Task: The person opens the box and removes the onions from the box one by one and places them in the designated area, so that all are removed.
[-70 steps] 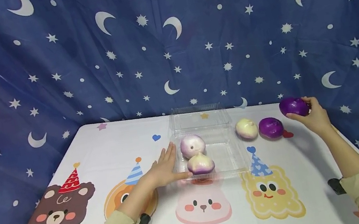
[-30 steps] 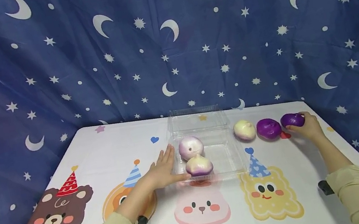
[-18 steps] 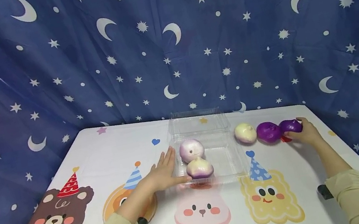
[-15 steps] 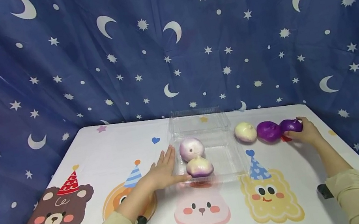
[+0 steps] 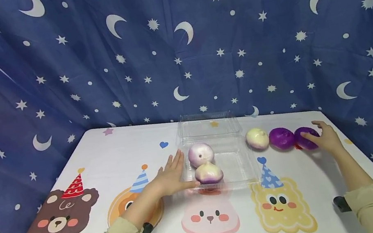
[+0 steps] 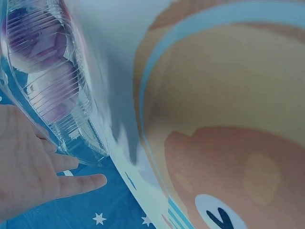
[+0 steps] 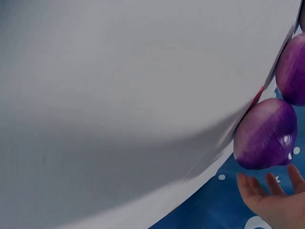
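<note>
Right hand (image 5: 326, 137) resting loose, fingers straight, fingertips touching dark purple onion (image 5: 306, 137) at 3 o'clock end of row on counter (image 5: 112, 163). Onion round, near counter edge: careless nudge likely rolling it off. Left hand (image 5: 169, 175) lying flat, pressing clear plastic container (image 5: 240, 165) at its 9 o'clock side; thin wall possibly buckling, shifting two pale onions (image 5: 204, 163) inside.

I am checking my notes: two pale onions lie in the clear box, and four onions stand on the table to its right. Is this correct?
Not quite. Two pale onions do lie in the clear box, but only three onions stand on the table to its right: one pale onion and two purple onions. The head view shows this.
</note>
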`<state>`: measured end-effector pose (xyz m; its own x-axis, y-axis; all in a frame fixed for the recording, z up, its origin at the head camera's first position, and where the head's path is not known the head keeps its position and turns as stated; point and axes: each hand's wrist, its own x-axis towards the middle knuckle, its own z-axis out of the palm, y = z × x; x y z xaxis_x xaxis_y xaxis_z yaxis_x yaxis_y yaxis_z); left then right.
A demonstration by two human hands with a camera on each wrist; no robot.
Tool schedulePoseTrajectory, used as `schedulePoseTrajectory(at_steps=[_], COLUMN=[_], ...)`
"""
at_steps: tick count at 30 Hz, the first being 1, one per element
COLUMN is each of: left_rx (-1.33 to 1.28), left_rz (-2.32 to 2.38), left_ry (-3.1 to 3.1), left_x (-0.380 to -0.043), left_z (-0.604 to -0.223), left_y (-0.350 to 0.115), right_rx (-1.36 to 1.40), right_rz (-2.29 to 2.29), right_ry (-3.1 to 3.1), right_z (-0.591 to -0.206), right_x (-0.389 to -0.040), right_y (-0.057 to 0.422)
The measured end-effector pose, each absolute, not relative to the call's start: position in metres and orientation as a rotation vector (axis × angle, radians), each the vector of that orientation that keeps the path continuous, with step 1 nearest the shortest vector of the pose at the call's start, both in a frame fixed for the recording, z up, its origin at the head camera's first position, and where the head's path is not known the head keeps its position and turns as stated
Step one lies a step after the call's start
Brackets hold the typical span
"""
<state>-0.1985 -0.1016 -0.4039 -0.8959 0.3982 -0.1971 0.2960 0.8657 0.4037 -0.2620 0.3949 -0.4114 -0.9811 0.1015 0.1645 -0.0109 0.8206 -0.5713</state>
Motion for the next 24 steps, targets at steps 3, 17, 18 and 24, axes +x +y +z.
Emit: schedulePoseTrajectory(at_steps=[3,17,18,24], left_rx=[0.527,0.509,0.511,0.535], left_rz=[0.53,0.537,0.538,0.541], left_ry=[2.763,2.748,2.745,2.748], left_x=[-0.198,-0.199,-0.199,-0.2], left_z=[-0.404,-0.405,-0.405,-0.405], left_y=[-0.103,-0.104,-0.105,-0.102], right_rx=[-0.023,0.239,0.241,0.248], right_rz=[0.91,0.858,0.853,0.866], right_ry=[-2.713,-2.543,-2.539,-2.526], right_z=[-0.411,-0.394,-0.394,-0.393], right_x=[-0.261,-0.246,-0.245,-0.24], right_y=[0.388,0.351,0.348,0.331])
